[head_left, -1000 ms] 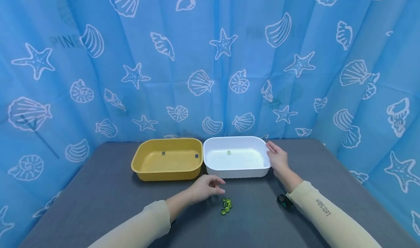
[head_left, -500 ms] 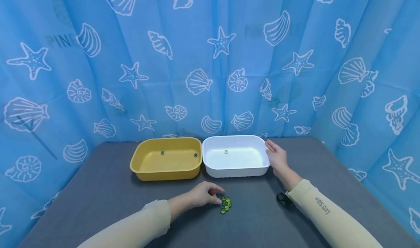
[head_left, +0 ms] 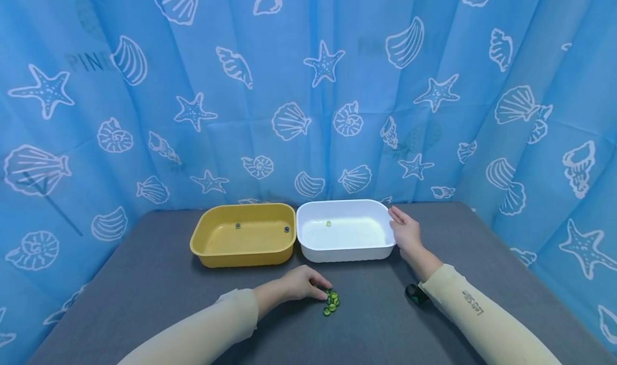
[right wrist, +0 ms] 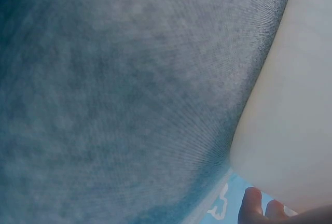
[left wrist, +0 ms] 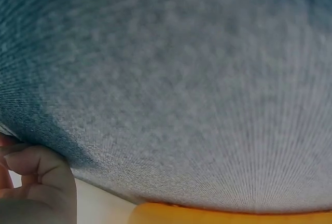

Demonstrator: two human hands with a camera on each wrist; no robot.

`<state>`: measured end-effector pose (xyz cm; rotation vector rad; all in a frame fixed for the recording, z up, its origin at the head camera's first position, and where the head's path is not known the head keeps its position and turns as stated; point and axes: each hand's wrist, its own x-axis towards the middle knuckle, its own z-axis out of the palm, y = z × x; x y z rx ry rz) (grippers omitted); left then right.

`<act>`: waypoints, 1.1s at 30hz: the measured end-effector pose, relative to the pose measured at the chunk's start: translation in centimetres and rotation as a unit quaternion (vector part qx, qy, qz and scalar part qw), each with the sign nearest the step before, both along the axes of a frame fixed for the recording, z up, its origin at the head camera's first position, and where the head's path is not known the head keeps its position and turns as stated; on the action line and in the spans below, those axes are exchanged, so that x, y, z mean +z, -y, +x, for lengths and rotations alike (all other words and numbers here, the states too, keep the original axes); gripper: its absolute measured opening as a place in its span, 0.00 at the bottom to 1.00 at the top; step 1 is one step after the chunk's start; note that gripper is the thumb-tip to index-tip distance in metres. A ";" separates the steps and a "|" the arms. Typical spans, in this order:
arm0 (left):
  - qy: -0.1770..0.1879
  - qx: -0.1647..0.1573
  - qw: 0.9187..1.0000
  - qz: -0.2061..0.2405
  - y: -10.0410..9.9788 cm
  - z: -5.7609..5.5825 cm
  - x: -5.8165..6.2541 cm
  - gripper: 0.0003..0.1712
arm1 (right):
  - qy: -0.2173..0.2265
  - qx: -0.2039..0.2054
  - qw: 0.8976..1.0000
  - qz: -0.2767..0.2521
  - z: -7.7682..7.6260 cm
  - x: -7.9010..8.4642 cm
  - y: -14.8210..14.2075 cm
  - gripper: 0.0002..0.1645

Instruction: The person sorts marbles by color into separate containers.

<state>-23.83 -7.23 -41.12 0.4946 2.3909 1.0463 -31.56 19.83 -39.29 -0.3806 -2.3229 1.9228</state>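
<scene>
Smooth yellow makes the shallow, round-cornered bin (head_left: 243, 259) which I see in the head view, standing just beside a glossy white bin (head_left: 347, 255) of the same rounded shape. Two small, dark round pieces (head_left: 286, 229) lie apart on the yellow floor, and one pale green round piece (head_left: 329, 223) lies in the white bin. In front of the bins, on matte dark-grey cloth (head_left: 361, 322), I find a little heap of shiny green, disc-like pieces (head_left: 332, 303). The left hand (head_left: 301, 283) is at the heap's upper left edge, with thumb and forefinger bent toward each other and a small gap between them; I cannot tell if a piece is pinched there. The right hand (head_left: 406, 231) has its fingers rather straight and lays them at the right rim of the white bin.

My left wrist view shows the finely ribbed weave of the cloth, the curled fingers at lower left, and the orange-looking edge of the yellow bin below.

My right wrist view gives the white bin's smooth, curved wall, two fingertips beside it, and a patch of blue patterned curtain (right wrist: 232, 193).
</scene>
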 end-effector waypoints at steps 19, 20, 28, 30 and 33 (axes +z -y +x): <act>0.003 0.023 0.998 0.052 -0.2 -0.1 -0.2 0.07 | -0.004 0.001 1.000 0.002 0.0 -0.2 -0.1 0.29; 0.007 0.025 0.998 0.065 -0.1 -0.1 -0.2 0.07 | -0.004 0.002 1.000 0.001 0.1 -0.2 -0.2 0.29; 0.011 0.026 0.991 0.134 0.2 -0.3 1.2 0.10 | 0.000 0.007 1.000 -0.002 0.0 -0.3 -0.3 0.29; 0.000 0.032 0.988 0.150 0.1 -0.5 1.9 0.11 | 0.000 0.011 1.000 -0.001 0.1 -0.2 -0.3 0.29; -0.021 0.053 0.983 0.174 -0.2 -1.0 3.0 0.12 | 0.000 0.014 1.000 0.001 0.1 -0.1 -0.2 0.29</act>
